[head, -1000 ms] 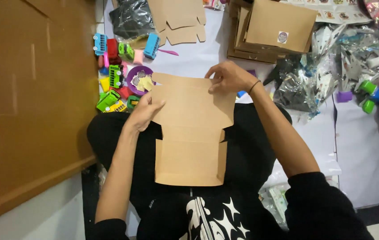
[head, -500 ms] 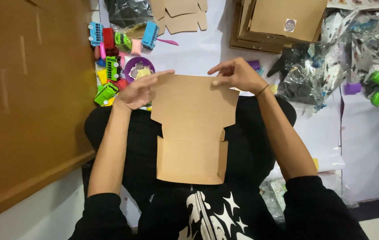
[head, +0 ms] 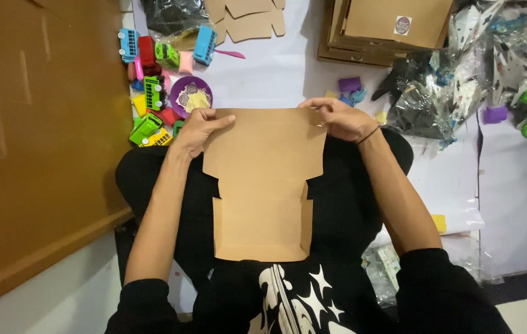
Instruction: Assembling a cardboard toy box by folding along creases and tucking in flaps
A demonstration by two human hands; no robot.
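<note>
The flat cardboard cutout (head: 262,185) lies over the person's lap, its long axis running near to far. Both hands pinch its far edge: left hand (head: 197,130) at the left corner, right hand (head: 338,119) at the right, equally close.

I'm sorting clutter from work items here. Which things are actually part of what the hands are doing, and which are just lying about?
In hand:
- flat brown cardboard box blank, on the lap
- left hand, gripping its top left corner
- right hand, gripping its top right corner

Lying about:
- toy vehicles
- purple dish
- stacked cardboard boxes
- crinkled plastic bags
- spare cardboard blanks
</note>
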